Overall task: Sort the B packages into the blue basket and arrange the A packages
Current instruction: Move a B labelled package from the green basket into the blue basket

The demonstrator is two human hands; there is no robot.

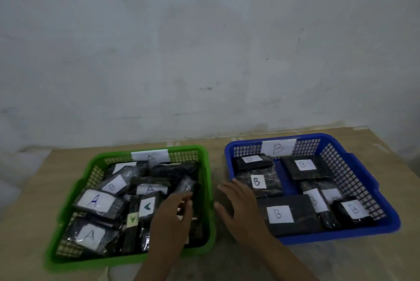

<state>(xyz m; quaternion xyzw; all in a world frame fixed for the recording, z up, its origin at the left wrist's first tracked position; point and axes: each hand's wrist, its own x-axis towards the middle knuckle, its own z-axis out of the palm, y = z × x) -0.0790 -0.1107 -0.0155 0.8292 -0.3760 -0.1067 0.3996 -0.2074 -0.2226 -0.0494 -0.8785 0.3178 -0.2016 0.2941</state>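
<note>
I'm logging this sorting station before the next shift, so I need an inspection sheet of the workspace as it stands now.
Surface: wooden table, pale and worn.
Job's things: green basket tagged A holds a jumbled heap of dark packages; one B package lies among the A ones. Blue basket tagged B holds several B packages laid flat.
Clutter: nothing seen.
Hands: left hand reaches into the green basket, fingers bent over packages; grip unclear. Right hand open, at the blue basket's near left rim.
Cables: nothing seen.
Surroundings: bare, scuffed white wall behind the table.
</note>
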